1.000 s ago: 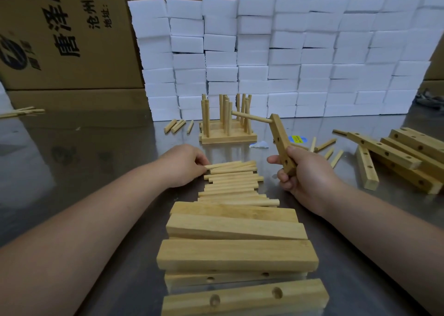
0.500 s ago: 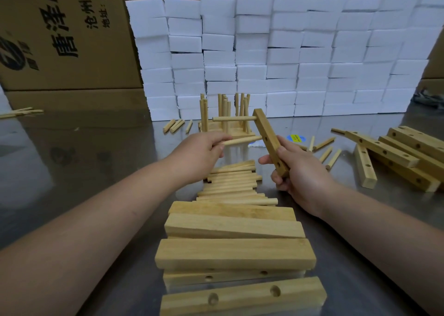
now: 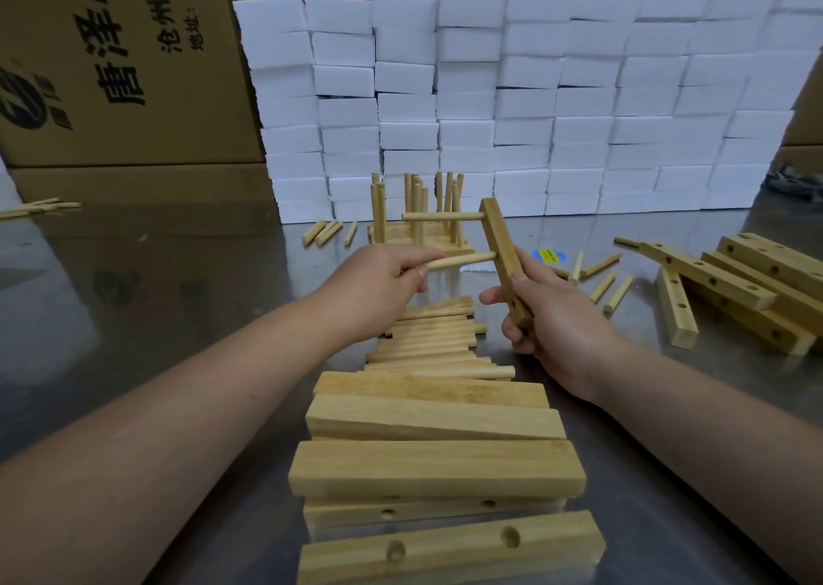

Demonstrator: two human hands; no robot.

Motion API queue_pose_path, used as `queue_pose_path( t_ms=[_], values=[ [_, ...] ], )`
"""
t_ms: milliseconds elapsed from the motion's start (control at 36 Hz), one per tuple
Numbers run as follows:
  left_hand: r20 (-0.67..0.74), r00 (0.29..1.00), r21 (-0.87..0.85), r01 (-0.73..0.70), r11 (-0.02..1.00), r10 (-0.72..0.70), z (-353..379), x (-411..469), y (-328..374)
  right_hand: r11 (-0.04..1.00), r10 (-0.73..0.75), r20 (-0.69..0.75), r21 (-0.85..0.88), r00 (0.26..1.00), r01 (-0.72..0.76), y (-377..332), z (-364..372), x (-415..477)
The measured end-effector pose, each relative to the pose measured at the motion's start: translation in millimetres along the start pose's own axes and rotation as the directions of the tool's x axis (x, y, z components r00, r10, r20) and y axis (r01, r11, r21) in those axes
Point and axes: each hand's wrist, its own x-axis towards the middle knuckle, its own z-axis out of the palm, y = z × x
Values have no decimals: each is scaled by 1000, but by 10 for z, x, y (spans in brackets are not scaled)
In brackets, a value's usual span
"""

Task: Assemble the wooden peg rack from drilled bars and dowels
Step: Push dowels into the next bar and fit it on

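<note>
Mid-frame, the left hand (image 3: 378, 286) pinches a dowel (image 3: 463, 260) lying level — tip pointing frame-right at the near-upright drilled bar (image 3: 498, 239) gripped by the right hand (image 3: 556, 326).

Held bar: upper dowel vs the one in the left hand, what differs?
Upper dowel is seated in the bar near its top, no hand on it; lower dowel is pinched by the left hand, tip just at the bar's face. Upper dowel shows full length; lower dowel is partly hidden in that hand. Both: round light wood, roughly level.
</note>
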Motion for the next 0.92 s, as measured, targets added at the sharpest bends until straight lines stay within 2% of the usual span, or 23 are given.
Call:
queue_pose_path(
  t_ms=[222, 389, 528, 722, 917],
  values=[
    [4, 1000, -26, 11, 1000, -11, 6, -2, 24, 1000, -23, 22, -11, 1000, 23, -16, 4, -18],
    [-47, 998, 97, -30, 995, 35, 0, -32, 50, 991, -87, 90, -94, 992, 95, -41, 37, -76],
    [-60, 993, 166, -89, 982, 100, -13, -54, 103, 988, -116, 91, -94, 989, 124, -70, 52, -94],
    [-85, 993, 116, -75, 990, 85, 1, -70, 128, 977, -172, 114, -111, 978, 184, -88, 58, -86],
    [-21, 1000, 5, -8, 1000, 8, -49, -57, 108, 950, -211, 148, -201, 966, 238, -87, 53, -107]
  ],
)
